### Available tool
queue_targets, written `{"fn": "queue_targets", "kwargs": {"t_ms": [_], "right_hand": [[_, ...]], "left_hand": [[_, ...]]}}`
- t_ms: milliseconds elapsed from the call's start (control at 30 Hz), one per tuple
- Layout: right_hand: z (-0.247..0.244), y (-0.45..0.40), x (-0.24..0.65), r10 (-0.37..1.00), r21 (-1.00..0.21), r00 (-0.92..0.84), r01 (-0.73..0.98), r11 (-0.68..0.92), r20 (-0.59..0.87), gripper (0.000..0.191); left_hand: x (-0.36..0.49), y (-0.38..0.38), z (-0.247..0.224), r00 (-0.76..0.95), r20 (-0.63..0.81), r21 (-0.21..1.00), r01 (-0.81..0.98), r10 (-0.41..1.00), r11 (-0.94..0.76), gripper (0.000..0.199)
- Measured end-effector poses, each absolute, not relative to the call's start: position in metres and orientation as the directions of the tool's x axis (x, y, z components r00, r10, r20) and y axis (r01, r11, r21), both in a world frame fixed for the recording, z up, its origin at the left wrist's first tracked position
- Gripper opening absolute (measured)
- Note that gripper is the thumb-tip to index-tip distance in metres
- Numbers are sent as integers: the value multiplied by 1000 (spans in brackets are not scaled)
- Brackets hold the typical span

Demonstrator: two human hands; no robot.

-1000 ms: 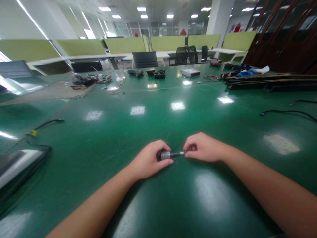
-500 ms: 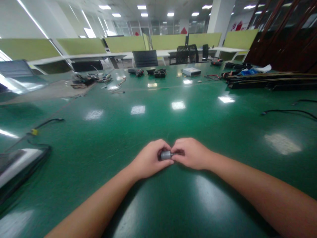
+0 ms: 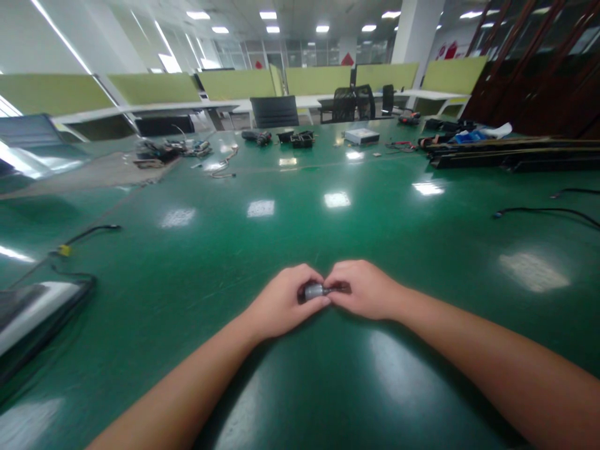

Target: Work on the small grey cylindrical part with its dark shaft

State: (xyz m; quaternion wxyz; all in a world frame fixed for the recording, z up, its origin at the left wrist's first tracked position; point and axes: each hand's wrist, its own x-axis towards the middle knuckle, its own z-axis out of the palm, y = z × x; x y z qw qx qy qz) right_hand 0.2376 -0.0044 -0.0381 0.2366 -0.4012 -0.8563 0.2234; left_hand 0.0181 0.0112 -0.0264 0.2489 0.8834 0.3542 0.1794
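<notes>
A small grey cylinder (image 3: pixel 314 292) with a dark left end lies sideways between my hands, just above or on the green table (image 3: pixel 290 387). My left hand (image 3: pixel 285 299) curls round its dark end, thumb below and fingers above. From the cylinder's right end a thin dark stem (image 3: pixel 332 289) runs into my right hand (image 3: pixel 365 289), whose thumb and fingers pinch it. The fingertips of both hands meet near the stem. Its exact kind is too small and blurred to tell, and the fingers cover parts of it.
At the left edge stands a silver-and-black device (image 3: pixel 37 312) beside a black cable (image 3: pixel 94 230). Black cables (image 3: pixel 544 211) lie on the right. Further back are a pale box (image 3: pixel 362 135), long dark strips (image 3: pixel 510 153) and jumbled electronic parts (image 3: pixel 164 150).
My left thumb has shifted slightly right along the underside of the cylinder. Both hands keep nearly the same place and hold.
</notes>
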Motion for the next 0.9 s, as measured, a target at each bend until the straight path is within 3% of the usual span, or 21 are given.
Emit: {"fn": "queue_targets", "kwargs": {"t_ms": [900], "right_hand": [[-31, -7, 248, 805, -562, -569, 614, 554, 171, 9]], "left_hand": [[11, 12, -26, 670, 120, 582, 550, 733, -599, 24]]}}
